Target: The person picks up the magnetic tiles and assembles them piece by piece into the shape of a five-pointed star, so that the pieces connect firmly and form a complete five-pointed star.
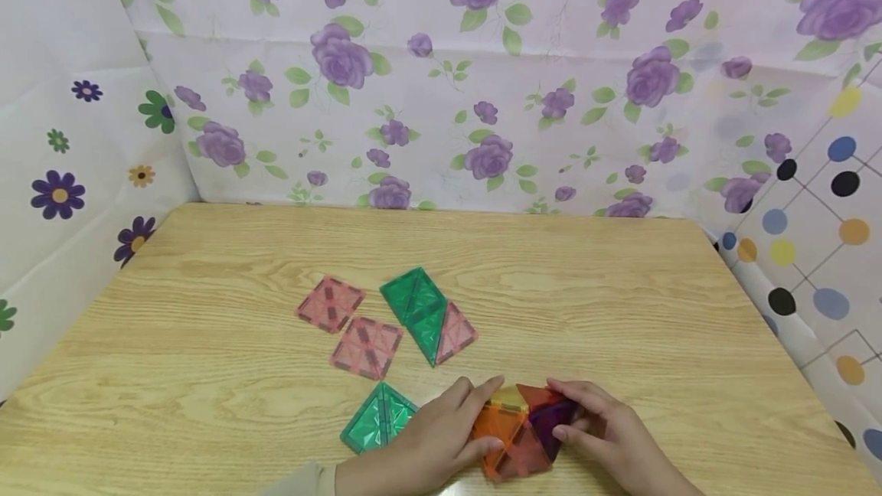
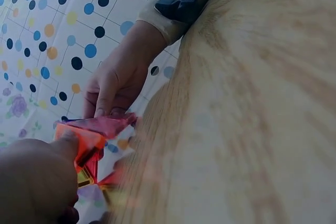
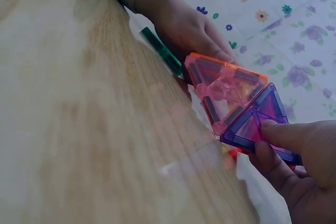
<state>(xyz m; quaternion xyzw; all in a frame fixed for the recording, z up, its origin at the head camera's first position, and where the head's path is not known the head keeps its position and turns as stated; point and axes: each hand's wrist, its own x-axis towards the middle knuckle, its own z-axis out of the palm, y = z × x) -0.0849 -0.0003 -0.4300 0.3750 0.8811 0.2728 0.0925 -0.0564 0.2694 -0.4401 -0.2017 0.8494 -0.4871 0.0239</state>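
Observation:
Near the front edge of the wooden table, both hands hold a raised shape of see-through magnetic triangle tiles joined edge to edge. It has an orange tile [image 1: 498, 425], a pink tile [image 3: 218, 90], a purple tile [image 1: 548, 429], a red tile [image 1: 539, 396] and a yellow tile [image 1: 508, 398]. My left hand [image 1: 434, 435] grips the orange side, thumb low on the front and fingers over the top. From the right, my right hand [image 1: 616, 435] pinches the purple tile, its thumb [image 3: 289, 134] on that tile's face. Part of the far side is hidden.
Green tiles [image 1: 372, 419] lie beside the left hand, partly covered by it. Farther back lie two pink tile pairs [image 1: 331, 303], several green tiles [image 1: 413, 297] and a pink triangle [image 1: 458, 334]. Patterned cloths [image 1: 441, 98] enclose the table [image 1: 620, 282] at the back and sides.

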